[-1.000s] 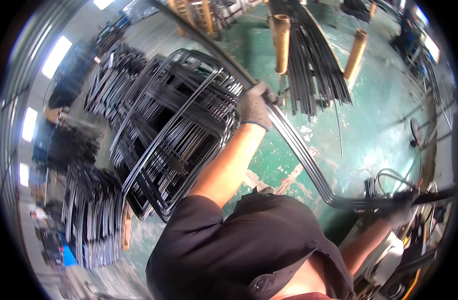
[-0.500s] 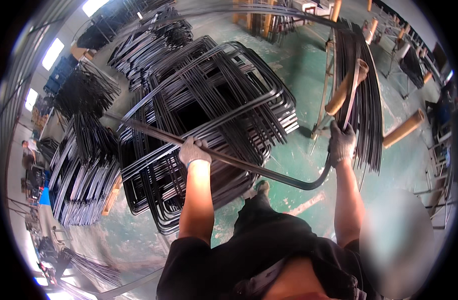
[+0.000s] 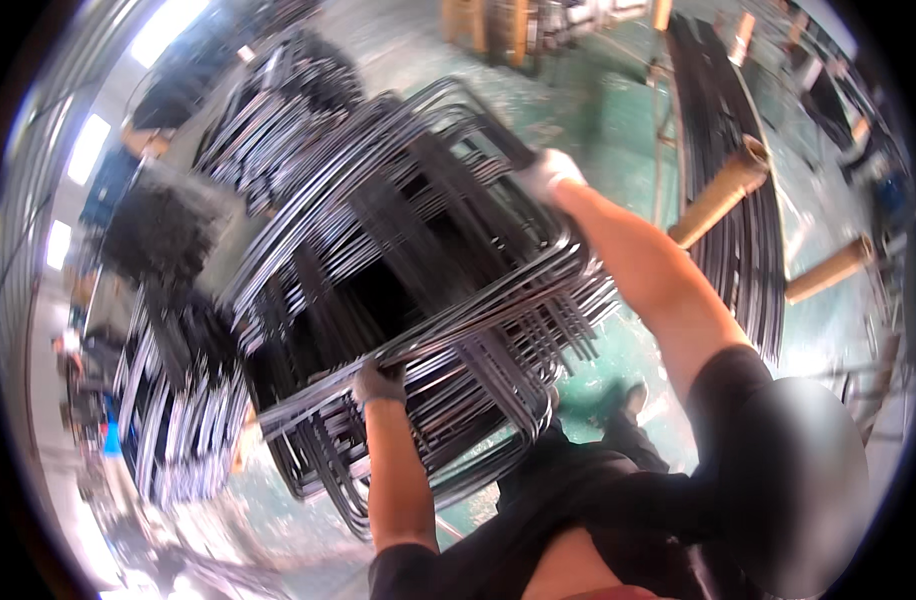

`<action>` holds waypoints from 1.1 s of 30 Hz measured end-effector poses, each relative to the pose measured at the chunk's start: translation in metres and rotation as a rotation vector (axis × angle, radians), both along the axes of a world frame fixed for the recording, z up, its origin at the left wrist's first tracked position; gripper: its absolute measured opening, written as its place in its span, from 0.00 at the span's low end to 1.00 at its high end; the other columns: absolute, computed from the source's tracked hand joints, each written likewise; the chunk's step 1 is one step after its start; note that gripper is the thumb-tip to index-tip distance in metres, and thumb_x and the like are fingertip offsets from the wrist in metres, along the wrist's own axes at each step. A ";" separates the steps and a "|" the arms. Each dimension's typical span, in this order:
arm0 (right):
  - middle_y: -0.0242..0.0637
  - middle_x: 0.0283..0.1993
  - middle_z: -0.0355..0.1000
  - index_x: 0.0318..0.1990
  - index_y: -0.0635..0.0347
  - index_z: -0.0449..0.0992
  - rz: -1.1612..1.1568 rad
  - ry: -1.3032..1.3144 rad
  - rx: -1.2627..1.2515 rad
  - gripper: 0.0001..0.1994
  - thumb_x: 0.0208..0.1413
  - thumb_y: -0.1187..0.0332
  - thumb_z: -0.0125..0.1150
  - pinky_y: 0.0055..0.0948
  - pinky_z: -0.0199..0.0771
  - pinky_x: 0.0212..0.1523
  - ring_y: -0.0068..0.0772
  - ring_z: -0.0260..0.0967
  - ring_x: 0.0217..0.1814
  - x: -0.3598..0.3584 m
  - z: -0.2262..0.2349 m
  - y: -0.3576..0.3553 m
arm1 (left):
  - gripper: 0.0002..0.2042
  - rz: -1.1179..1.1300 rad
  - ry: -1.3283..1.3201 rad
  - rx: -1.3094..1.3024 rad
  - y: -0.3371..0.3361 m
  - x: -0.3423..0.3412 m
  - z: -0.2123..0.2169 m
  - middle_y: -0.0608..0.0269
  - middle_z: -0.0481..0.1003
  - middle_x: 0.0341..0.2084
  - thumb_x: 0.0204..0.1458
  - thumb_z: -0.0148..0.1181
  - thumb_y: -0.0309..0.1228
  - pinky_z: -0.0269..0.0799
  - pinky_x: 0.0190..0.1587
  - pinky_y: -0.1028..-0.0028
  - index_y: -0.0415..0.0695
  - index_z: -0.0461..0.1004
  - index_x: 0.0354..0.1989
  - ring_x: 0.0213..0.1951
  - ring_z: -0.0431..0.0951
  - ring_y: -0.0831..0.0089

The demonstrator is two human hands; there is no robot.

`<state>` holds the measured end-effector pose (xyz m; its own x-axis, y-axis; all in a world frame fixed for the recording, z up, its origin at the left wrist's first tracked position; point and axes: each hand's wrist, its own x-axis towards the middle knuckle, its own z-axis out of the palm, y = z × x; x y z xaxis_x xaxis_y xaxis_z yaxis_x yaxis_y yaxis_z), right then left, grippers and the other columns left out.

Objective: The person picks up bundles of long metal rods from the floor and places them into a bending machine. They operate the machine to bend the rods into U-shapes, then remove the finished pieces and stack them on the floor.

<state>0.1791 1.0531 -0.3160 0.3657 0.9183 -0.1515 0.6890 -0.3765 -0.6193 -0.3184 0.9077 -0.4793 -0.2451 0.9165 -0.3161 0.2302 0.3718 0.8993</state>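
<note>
A large stack of dark bent metal tubes (image 3: 408, 240) with rounded corners lies crosswise in front of me. My left hand (image 3: 380, 383), in a grey glove, is closed on a bent metal tube (image 3: 468, 322) along the near side of the stack. My right hand (image 3: 548, 174), gloved and smeared by motion, reaches to the stack's far right corner. It looks closed around the same tube's leg, past the bend; its fingertips are hidden.
More bundled tubes (image 3: 183, 420) stand at the left, and another pile (image 3: 278, 130) lies beyond. On the right, long dark strips (image 3: 723, 150) rest on a rack with brown cylindrical posts (image 3: 723, 190). Green floor (image 3: 578, 110) shows between stack and rack.
The bent metal tube has come down onto the stack from above it. My right hand has swung forward and left, away from the rack. My left hand has lowered, and the view has shifted.
</note>
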 end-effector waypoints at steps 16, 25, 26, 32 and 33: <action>0.46 0.49 0.80 0.51 0.58 0.81 -0.629 -0.227 0.434 0.20 0.49 0.67 0.77 0.45 0.78 0.56 0.53 0.78 0.53 0.230 -0.210 -0.349 | 0.09 -0.205 -0.336 -0.400 -0.114 0.292 0.093 0.59 0.78 0.27 0.63 0.62 0.33 0.80 0.29 0.66 0.40 0.77 0.43 0.25 0.80 0.66; 0.55 0.52 0.77 0.52 0.64 0.72 -1.040 -0.086 -0.414 0.30 0.53 0.49 0.75 0.50 0.78 0.58 0.56 0.78 0.57 0.474 -0.372 -0.498 | 0.07 -0.807 0.016 -0.381 -0.130 0.546 0.107 0.55 0.80 0.28 0.62 0.60 0.25 0.82 0.34 0.69 0.35 0.76 0.46 0.28 0.83 0.69; 0.54 0.53 0.77 0.52 0.65 0.73 -0.978 -0.182 -0.462 0.28 0.54 0.51 0.74 0.50 0.78 0.58 0.56 0.77 0.57 0.484 -0.383 -0.492 | 0.07 -0.799 0.037 -0.348 -0.132 0.570 0.107 0.55 0.80 0.28 0.62 0.60 0.24 0.82 0.35 0.69 0.35 0.75 0.46 0.28 0.83 0.69; 0.51 0.47 0.79 0.47 0.64 0.78 -0.843 -0.230 -0.516 0.12 0.60 0.66 0.59 0.42 0.82 0.51 0.51 0.81 0.49 0.512 -0.383 -0.471 | 0.09 -0.893 0.054 -0.321 -0.168 0.682 0.101 0.55 0.81 0.30 0.62 0.57 0.21 0.81 0.35 0.70 0.33 0.74 0.49 0.28 0.82 0.69; 0.53 0.46 0.80 0.45 0.63 0.79 -0.845 -0.180 -0.501 0.11 0.61 0.65 0.59 0.44 0.83 0.50 0.52 0.82 0.50 0.513 -0.381 -0.473 | 0.08 -0.944 0.049 -0.371 -0.178 0.694 0.103 0.56 0.81 0.31 0.62 0.57 0.21 0.81 0.37 0.71 0.32 0.74 0.48 0.29 0.82 0.70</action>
